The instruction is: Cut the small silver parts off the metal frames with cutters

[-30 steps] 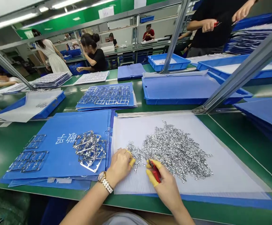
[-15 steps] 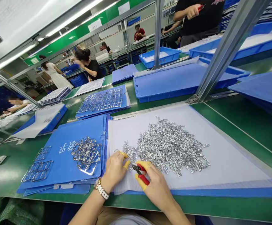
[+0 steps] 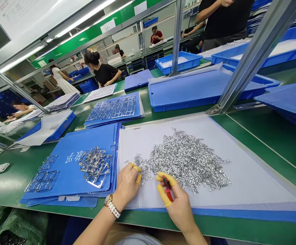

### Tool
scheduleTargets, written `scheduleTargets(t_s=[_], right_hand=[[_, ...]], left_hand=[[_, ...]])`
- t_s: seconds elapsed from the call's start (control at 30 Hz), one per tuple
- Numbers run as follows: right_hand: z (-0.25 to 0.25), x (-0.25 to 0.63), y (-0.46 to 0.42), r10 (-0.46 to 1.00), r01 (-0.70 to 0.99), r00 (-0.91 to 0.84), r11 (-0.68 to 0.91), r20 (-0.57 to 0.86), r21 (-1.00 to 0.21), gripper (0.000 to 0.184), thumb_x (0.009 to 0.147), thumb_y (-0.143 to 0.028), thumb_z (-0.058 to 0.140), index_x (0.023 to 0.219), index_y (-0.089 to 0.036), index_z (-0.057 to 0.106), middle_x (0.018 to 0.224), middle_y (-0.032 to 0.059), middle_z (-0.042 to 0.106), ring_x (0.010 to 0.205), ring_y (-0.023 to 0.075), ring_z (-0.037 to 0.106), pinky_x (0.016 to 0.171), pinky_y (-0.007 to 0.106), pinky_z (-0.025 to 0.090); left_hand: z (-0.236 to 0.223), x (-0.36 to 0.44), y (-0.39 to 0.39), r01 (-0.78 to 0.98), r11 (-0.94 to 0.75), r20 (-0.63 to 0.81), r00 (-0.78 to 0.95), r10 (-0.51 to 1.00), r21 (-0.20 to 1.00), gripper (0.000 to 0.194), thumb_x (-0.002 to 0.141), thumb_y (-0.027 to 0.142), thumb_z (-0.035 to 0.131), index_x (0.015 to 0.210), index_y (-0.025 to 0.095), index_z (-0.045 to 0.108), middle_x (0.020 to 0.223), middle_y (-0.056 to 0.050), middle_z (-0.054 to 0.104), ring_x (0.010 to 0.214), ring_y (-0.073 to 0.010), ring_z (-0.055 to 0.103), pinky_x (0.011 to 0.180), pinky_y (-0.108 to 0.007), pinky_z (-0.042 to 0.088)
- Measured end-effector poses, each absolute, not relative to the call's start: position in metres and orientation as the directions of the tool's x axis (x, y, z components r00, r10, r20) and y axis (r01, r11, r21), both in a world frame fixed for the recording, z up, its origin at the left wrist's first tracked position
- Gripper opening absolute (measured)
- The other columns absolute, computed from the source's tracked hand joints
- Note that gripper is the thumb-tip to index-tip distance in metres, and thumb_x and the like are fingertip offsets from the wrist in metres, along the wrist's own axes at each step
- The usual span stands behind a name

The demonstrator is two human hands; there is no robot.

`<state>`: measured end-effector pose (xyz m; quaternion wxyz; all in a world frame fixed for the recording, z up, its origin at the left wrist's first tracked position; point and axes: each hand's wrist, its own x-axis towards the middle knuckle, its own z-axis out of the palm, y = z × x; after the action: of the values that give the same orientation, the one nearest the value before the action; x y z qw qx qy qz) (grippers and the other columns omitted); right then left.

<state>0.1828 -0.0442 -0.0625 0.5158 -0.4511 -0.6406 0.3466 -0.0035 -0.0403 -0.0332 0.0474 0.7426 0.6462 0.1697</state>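
My right hand (image 3: 177, 200), with yellow finger cots on its fingers, is closed around red-handled nippers (image 3: 168, 192). It sits at the near edge of a large heap of small shiny metal pieces (image 3: 188, 160). Beside a smaller cluster of the same pieces (image 3: 144, 166) is my left hand (image 3: 127, 182), also in yellow finger cots. Its thumb and fingers are curled toward each other at the cluster's left edge; whatever is between them is too small or hidden to make out. Both piles lie on a white translucent sheet (image 3: 250, 180).
Left of the sheet, tangled metal frames (image 3: 95, 165) and flatter metal frames (image 3: 42, 180) lie on blue boards (image 3: 68, 143). Behind stand a covered blue tray (image 3: 183, 92) and a metal post (image 3: 250, 64). Another person (image 3: 224, 23) stands across the bench; others sit farther off.
My right hand has moved slightly right with the nippers and turned them more upright, away from my left hand. My left hand stays by the small cluster. The view has shifted slightly.
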Motion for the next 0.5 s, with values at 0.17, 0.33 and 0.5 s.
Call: scheduleTargets(t_s=[0.17, 0.33, 0.5], right_hand=[[-0.062, 0.182, -0.044, 0.934, 0.241, -0.077, 0.358, 0.349, -0.902, 0.030, 0.086, -0.031, 0.054, 0.115, -0.022, 0.057, 0.098, 0.0074, 0.069, 0.083, 0.0186, 0.067, 0.081, 0.034, 0.055], [-0.060, 0.182, -0.046, 0.925, 0.281, -0.121, 0.381, 0.361, -0.881, 0.030, 0.088, -0.028, 0.052, 0.117, -0.022, 0.054, 0.100, 0.0076, 0.067, 0.084, 0.0182, 0.066, 0.081, 0.035, 0.055], [-0.061, 0.182, -0.047, 0.910, 0.315, -0.141, 0.414, 0.389, -0.854, 0.031, 0.088, -0.026, 0.052, 0.119, -0.024, 0.053, 0.101, 0.0071, 0.066, 0.085, 0.0186, 0.066, 0.080, 0.035, 0.055]], left_hand=[[-0.033, -0.004, -0.037, 0.945, -0.166, 0.179, 0.118, 0.977, 0.282, 0.015, 0.087, 0.016, 0.049, 0.092, 0.022, 0.062, 0.083, -0.005, 0.058, 0.082, -0.0184, 0.056, 0.074, -0.033, 0.045], [-0.027, -0.001, -0.038, 0.962, -0.155, 0.119, 0.131, 0.984, 0.224, 0.012, 0.087, 0.023, 0.052, 0.095, 0.022, 0.062, 0.088, -0.005, 0.060, 0.085, -0.0198, 0.057, 0.075, -0.035, 0.041], [-0.023, 0.004, -0.038, 0.979, -0.145, 0.070, 0.136, 0.988, 0.142, 0.013, 0.089, 0.021, 0.049, 0.095, 0.022, 0.061, 0.089, -0.005, 0.061, 0.082, -0.0207, 0.057, 0.073, -0.037, 0.038]])
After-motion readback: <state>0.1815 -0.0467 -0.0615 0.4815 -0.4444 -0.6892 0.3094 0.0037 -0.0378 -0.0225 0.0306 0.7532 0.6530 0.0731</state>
